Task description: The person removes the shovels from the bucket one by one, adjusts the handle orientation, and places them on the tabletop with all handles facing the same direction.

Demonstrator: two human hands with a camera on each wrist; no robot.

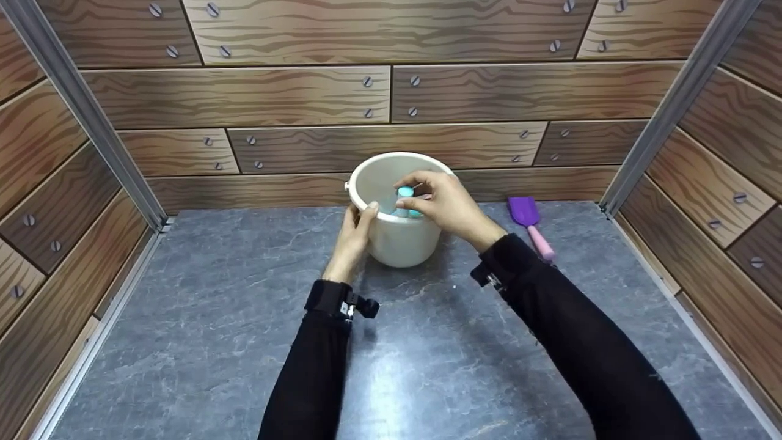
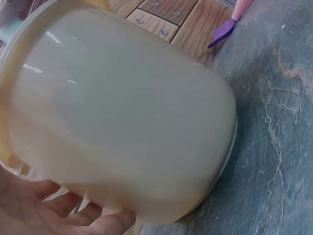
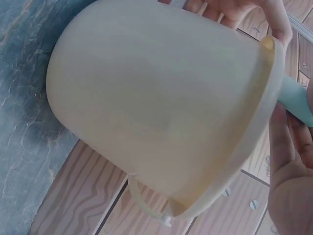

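Observation:
A cream plastic bucket (image 1: pixel 403 241) stands upright on the grey floor. My left hand (image 1: pixel 349 241) grips its left side, the thumb over the rim and the fingers (image 2: pixel 90 213) along the outer wall. At the front right of the bucket's mouth, my right hand (image 1: pixel 452 205) pinches a mint-green, handle-like piece (image 3: pixel 296 100) between thumb and fingers. In the head view its round end (image 1: pixel 405 191) points up. Its lower part is inside the bucket, and I cannot tell its full shape. More mint-green shows low beside the right fingertips.
A toy shovel (image 1: pixel 524 211) with a purple blade and pink handle lies on the floor right of the bucket. Wood-patterned walls (image 1: pixel 305 146) enclose the back and both sides, with grey metal rails at the corners. The bucket's cream carrying handle (image 3: pixel 139 198) hangs at its side.

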